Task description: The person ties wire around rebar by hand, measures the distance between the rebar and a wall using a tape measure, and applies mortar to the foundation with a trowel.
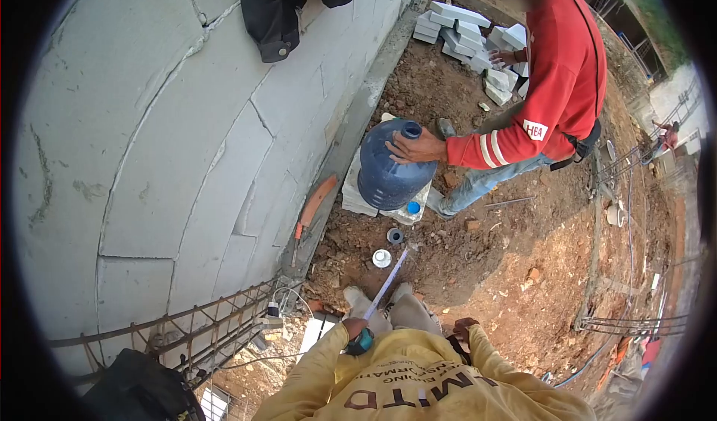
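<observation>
In the head view, my left hand [354,327] is closed around a teal tape measure [361,342] in front of my yellow shirt. Its pale blade [386,284] runs out past my feet to the bare soil. My right hand [465,328] hangs by my other hip, seen from above; its fingers are too hidden to judge. Beyond my feet lie a white round container [382,258] and a small dark ring-shaped piece [395,236]. A large blue water jug [392,169] stands on pale blocks, with a co-worker's hand [418,148] on its neck.
A grey block wall [187,160] rises on the left, with a dark jacket [272,18] over it. A hand saw [315,204] leans at its foot. Rusty rebar [202,316] crosses lower left. A co-worker in a red top [556,78] bends near stacked blocks [463,36].
</observation>
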